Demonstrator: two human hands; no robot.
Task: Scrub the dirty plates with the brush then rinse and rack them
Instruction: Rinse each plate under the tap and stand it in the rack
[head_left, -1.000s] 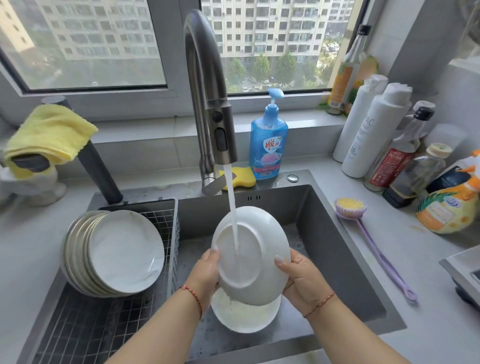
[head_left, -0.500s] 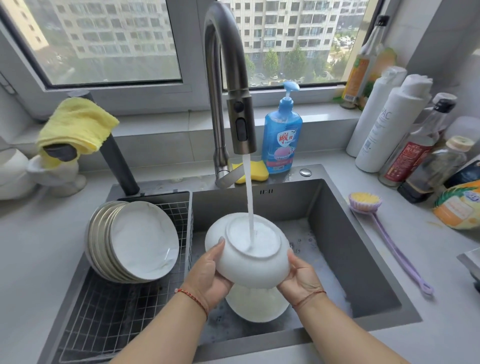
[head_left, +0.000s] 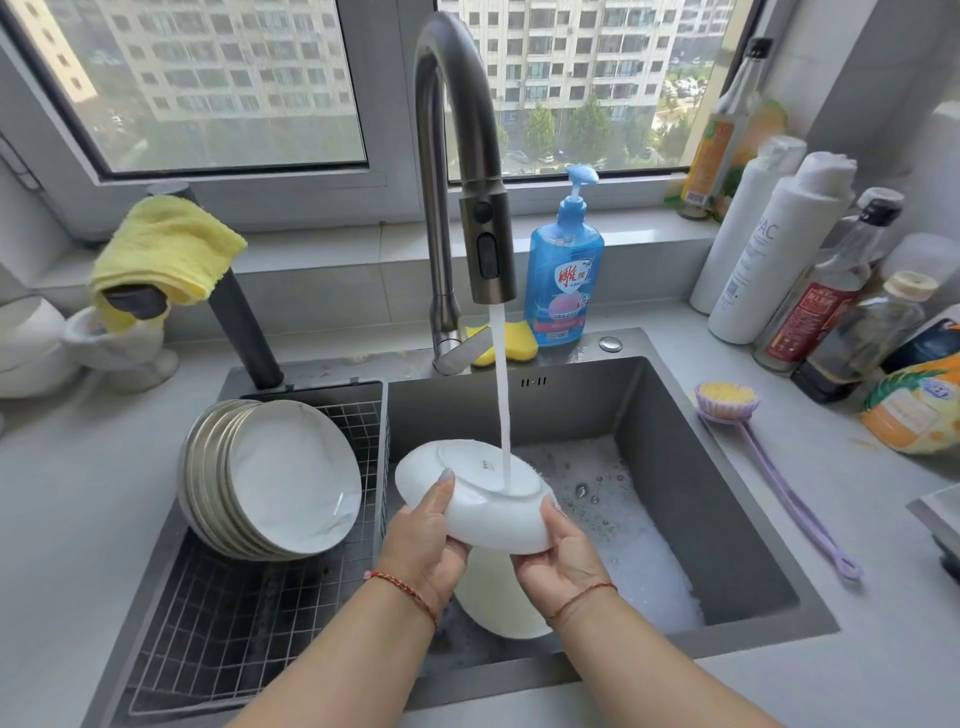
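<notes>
Your left hand (head_left: 423, 540) and right hand (head_left: 563, 558) both grip the upturned white plate (head_left: 483, 512) — its underside under the faucet (head_left: 457, 156) stream — brush (head_left: 769, 467) lies right on the surface.

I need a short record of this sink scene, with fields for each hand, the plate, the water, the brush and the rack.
left hand: grips plate's left rim
right hand: grips plate's right rim
plate: white, underside up, tilted
water: running from faucet onto plate
brush: lying on counter right of sink, untouched
rack: holds leaning stack of plates
</notes>
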